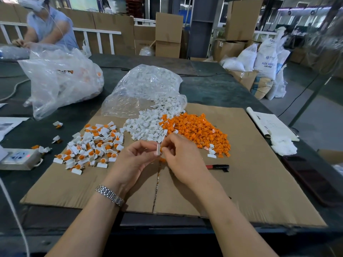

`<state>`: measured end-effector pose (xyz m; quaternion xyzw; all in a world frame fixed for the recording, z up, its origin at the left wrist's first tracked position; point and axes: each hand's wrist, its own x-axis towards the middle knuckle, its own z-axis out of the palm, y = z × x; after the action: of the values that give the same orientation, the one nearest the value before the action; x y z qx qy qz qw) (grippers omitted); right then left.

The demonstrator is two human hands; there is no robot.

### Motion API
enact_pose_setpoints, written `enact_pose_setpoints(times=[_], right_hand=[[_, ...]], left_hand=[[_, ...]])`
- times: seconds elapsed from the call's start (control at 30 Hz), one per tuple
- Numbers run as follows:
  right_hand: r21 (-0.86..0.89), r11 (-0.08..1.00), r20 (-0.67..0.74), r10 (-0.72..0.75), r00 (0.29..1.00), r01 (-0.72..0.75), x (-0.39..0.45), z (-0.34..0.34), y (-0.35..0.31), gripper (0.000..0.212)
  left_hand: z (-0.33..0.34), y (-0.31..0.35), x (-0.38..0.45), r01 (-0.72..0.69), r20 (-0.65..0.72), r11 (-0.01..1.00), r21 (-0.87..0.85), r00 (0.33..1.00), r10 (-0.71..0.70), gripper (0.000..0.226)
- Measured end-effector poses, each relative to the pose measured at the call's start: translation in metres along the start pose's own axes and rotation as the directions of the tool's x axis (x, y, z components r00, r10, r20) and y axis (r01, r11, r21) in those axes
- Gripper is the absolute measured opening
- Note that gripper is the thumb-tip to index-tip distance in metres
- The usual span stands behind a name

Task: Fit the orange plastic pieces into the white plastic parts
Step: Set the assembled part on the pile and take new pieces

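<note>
My left hand (136, 160) pinches a small white plastic part (158, 149) above the cardboard sheet (250, 182). My right hand (181, 156) meets it from the right, pinching an orange piece (161, 150) against the white part; the piece is mostly hidden by my fingers. A pile of loose white parts (148, 127) lies just beyond my hands, with a pile of orange pieces (198, 129) to its right. Fitted white-and-orange pieces (94, 145) are spread on the left of the cardboard.
A clear bag of white parts (146, 89) lies open behind the piles. A bigger bag (61, 78) sits far left. A power strip (18, 158) is at the left edge, a red-and-black pen (218, 166) right of my hands, papers (272, 125) and a dark phone (311, 179) at right. Another person (46, 25) works beyond.
</note>
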<state>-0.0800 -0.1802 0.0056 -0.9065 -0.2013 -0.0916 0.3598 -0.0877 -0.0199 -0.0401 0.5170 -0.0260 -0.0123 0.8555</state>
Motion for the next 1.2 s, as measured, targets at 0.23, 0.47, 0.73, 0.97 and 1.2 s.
enact_pose_setpoints(times=[0.23, 0.47, 0.73, 0.97, 1.2], right_hand=[[0.296, 0.933, 0.142, 0.17, 0.975, -0.205, -0.001, 0.0, 0.003, 0.027], [0.295, 0.953, 0.055, 0.056, 0.997, -0.07, -0.009, -0.002, 0.008, 0.023], [0.323, 0.944, 0.012, 0.068, 0.998, -0.068, -0.01, 0.002, 0.007, 0.019], [0.2, 0.979, -0.089, -0.006, 0.996, 0.023, -0.016, 0.008, 0.007, 0.026], [0.044, 0.996, -0.113, -0.067, 0.991, 0.072, -0.017, 0.003, 0.012, 0.022]], left_hand=[[-0.003, 0.001, -0.003, 0.01, 0.013, 0.999, -0.031, 1.0, -0.01, 0.026], [-0.005, 0.004, -0.003, 0.057, 0.051, 0.993, -0.107, 0.997, -0.051, 0.025], [-0.003, 0.004, -0.006, 0.019, 0.034, 0.996, -0.086, 0.999, -0.016, 0.026], [-0.007, 0.005, -0.006, 0.036, 0.081, 0.994, -0.104, 0.996, -0.028, 0.027], [-0.008, 0.002, -0.003, 0.087, 0.112, 0.996, -0.025, 0.99, -0.084, 0.043]])
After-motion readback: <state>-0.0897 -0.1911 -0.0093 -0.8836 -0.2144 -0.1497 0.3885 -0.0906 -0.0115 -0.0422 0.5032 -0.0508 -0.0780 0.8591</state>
